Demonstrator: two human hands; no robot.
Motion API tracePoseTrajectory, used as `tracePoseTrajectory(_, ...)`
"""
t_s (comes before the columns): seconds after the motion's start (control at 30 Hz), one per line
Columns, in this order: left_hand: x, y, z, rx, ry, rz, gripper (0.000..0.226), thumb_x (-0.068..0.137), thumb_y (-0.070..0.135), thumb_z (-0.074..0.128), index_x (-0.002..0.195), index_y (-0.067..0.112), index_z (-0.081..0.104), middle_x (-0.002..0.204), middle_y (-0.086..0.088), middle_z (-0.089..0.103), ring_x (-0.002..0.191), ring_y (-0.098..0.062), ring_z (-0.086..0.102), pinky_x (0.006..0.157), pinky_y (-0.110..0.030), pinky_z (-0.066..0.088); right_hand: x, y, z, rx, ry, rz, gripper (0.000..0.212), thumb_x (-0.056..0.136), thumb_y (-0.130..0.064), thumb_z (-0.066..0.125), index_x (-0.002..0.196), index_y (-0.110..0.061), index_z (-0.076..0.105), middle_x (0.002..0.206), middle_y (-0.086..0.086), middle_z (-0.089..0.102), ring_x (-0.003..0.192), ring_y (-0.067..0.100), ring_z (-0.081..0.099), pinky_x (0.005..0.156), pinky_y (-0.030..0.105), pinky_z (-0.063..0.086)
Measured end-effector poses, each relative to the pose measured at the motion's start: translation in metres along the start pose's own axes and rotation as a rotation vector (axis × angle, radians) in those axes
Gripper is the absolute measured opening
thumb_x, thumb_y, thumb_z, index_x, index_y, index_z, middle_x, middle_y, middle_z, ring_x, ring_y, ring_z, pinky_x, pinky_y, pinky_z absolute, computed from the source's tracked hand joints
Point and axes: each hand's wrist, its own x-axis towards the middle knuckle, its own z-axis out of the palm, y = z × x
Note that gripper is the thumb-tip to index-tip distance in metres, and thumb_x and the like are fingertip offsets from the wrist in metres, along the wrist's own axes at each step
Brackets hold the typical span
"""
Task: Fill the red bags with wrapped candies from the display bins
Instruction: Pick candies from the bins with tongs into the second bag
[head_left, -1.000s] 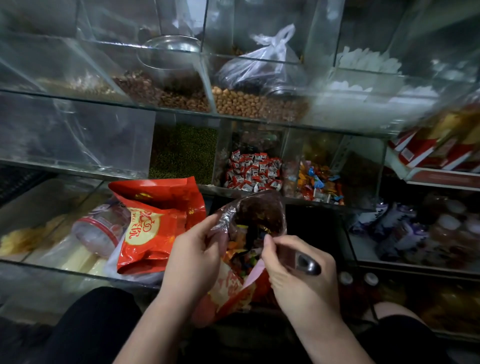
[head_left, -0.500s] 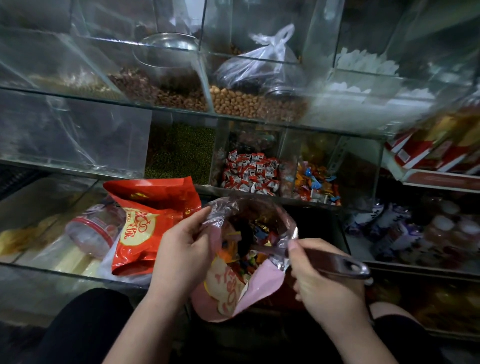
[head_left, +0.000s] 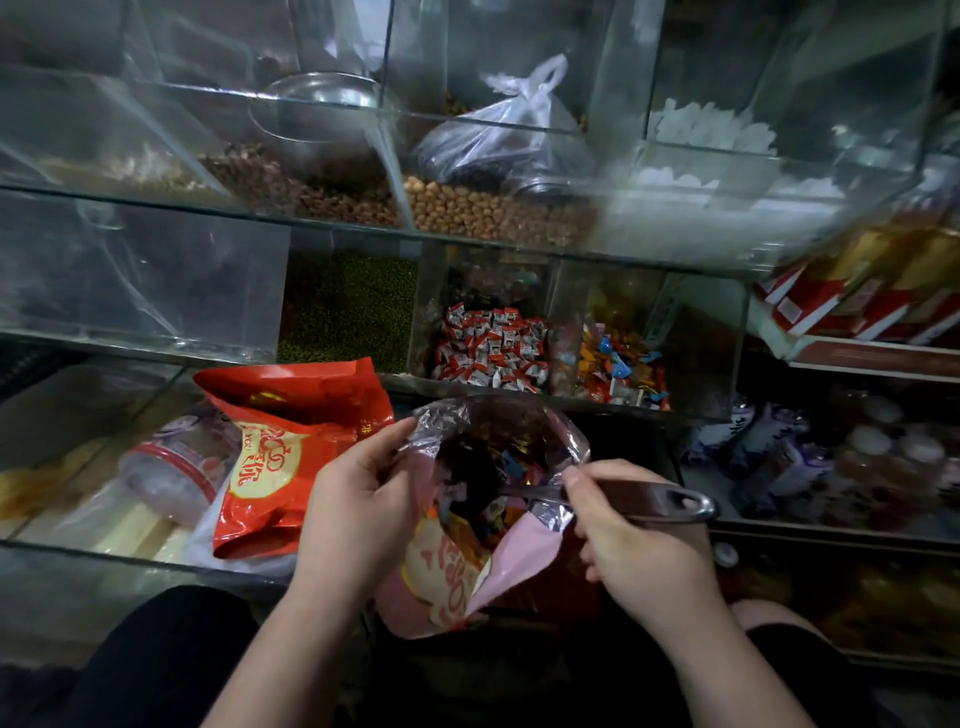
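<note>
An open red bag (head_left: 514, 561) with a foil lining sits in front of me, with mixed wrapped candies inside. My left hand (head_left: 358, 499) pinches its left rim and holds the mouth open. My right hand (head_left: 634, 535) grips the handle of a metal scoop (head_left: 654, 501) whose bowl end reaches into the bag. A second red bag (head_left: 291, 447) lies on the glass counter to the left. Behind stand a bin of red-and-white wrapped candies (head_left: 491, 345) and a bin of colourful wrapped candies (head_left: 618, 369).
Glass bins above hold nuts (head_left: 493, 213), brown beans and green beans (head_left: 353, 306). A tied plastic bag (head_left: 509, 130) and a metal bowl (head_left: 322, 104) sit in the top row. A plastic jar (head_left: 171, 467) lies left; red boxes (head_left: 857, 301) and packaged goods fill the right.
The bag has opened wider and settled lower. My right hand moved right and turned the scoop so its handle points right, with the bowl end inside the bag.
</note>
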Motion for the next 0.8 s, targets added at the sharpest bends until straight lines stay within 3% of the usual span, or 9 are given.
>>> tracePoseTrajectory(0.03, 0.000, 0.000, 0.000, -0.007, 0.000, -0.001, 0.040, 0.092, 0.012, 0.063, 0.127, 0.030, 0.068, 0.095, 0.045, 0.057, 0.096, 0.026, 0.055, 0.076, -0.003, 0.049, -0.001, 0.000, -0.001, -0.008, 0.026, 0.014, 0.024, 0.095, -0.024, 0.074, 0.074, -0.037, 0.075, 0.056, -0.007, 0.067, 0.044, 0.003, 0.062, 0.043, 0.021, 0.051)
tracePoseTrajectory(0.13, -0.001, 0.001, 0.002, -0.014, -0.014, 0.016, 0.038, 0.090, 0.016, 0.068, 0.125, 0.030, 0.069, 0.089, 0.049, 0.058, 0.098, 0.024, 0.056, 0.074, 0.002, 0.043, -0.011, -0.003, 0.008, -0.119, 0.028, -0.245, 0.010, 0.090, -0.029, 0.073, 0.081, -0.032, 0.074, 0.073, -0.015, 0.072, 0.066, 0.001, 0.070, 0.061, 0.016, 0.053)
tracePoseTrajectory(0.2, -0.003, 0.002, 0.004, -0.008, -0.015, 0.028, 0.037, 0.090, 0.020, 0.072, 0.125, 0.031, 0.069, 0.097, 0.039, 0.066, 0.098, 0.020, 0.059, 0.076, -0.003, 0.048, -0.015, -0.004, 0.019, -0.311, -0.070, -0.386, 0.011, 0.091, -0.036, 0.068, 0.085, -0.028, 0.073, 0.079, -0.014, 0.071, 0.071, 0.005, 0.069, 0.063, 0.024, 0.055)
tracePoseTrajectory(0.27, -0.005, 0.001, 0.005, 0.010, -0.012, 0.038, 0.037, 0.090, 0.021, 0.072, 0.126, 0.031, 0.068, 0.109, 0.023, 0.071, 0.098, 0.018, 0.060, 0.081, -0.010, 0.052, -0.011, -0.005, 0.027, -0.338, -0.119, -0.421, 0.016, 0.092, -0.034, 0.066, 0.081, -0.025, 0.074, 0.077, -0.012, 0.070, 0.070, 0.006, 0.068, 0.063, 0.028, 0.055)
tracePoseTrajectory(0.37, -0.006, 0.000, 0.003, 0.057, 0.003, 0.071, 0.038, 0.092, 0.015, 0.068, 0.128, 0.029, 0.067, 0.115, 0.021, 0.068, 0.097, 0.026, 0.054, 0.084, -0.002, 0.045, -0.004, -0.010, 0.024, -0.141, -0.128, -0.236, 0.016, 0.089, -0.029, 0.069, 0.076, -0.025, 0.076, 0.074, -0.011, 0.074, 0.071, 0.006, 0.071, 0.065, 0.022, 0.055)
tracePoseTrajectory(0.47, -0.006, 0.001, 0.002, 0.059, 0.021, 0.067, 0.041, 0.093, 0.010, 0.063, 0.130, 0.029, 0.066, 0.108, 0.038, 0.058, 0.097, 0.031, 0.049, 0.084, 0.004, 0.039, 0.000, -0.011, 0.010, -0.037, 0.002, -0.034, 0.013, 0.086, -0.036, 0.068, 0.075, -0.036, 0.076, 0.063, -0.014, 0.071, 0.058, -0.002, 0.068, 0.057, 0.009, 0.047)
tracePoseTrajectory(0.57, -0.005, 0.003, 0.002, 0.050, 0.012, 0.060, 0.041, 0.094, 0.010, 0.062, 0.129, 0.032, 0.066, 0.094, 0.050, 0.055, 0.098, 0.032, 0.048, 0.080, 0.005, 0.038, -0.002, -0.009, 0.005, 0.002, 0.153, 0.032, 0.016, 0.084, -0.045, 0.064, 0.073, -0.038, 0.073, 0.056, -0.011, 0.068, 0.048, 0.003, 0.065, 0.051, 0.024, 0.050)
tracePoseTrajectory(0.63, -0.005, 0.003, 0.003, 0.031, -0.001, 0.069, 0.039, 0.094, 0.012, 0.064, 0.126, 0.035, 0.066, 0.089, 0.055, 0.054, 0.098, 0.031, 0.050, 0.078, 0.005, 0.038, -0.008, -0.006, 0.015, -0.021, 0.146, 0.031, 0.014, 0.087, -0.042, 0.069, 0.074, -0.041, 0.073, 0.055, -0.011, 0.068, 0.047, 0.005, 0.066, 0.047, 0.028, 0.053)
tracePoseTrajectory(0.8, -0.007, 0.000, 0.003, 0.009, 0.005, 0.068, 0.036, 0.094, 0.016, 0.066, 0.128, 0.030, 0.067, 0.108, 0.036, 0.061, 0.098, 0.029, 0.052, 0.080, 0.004, 0.040, -0.013, -0.005, 0.030, -0.025, 0.002, 0.051, 0.014, 0.090, -0.040, 0.071, 0.077, -0.041, 0.076, 0.059, -0.012, 0.070, 0.051, 0.006, 0.067, 0.050, 0.030, 0.057)
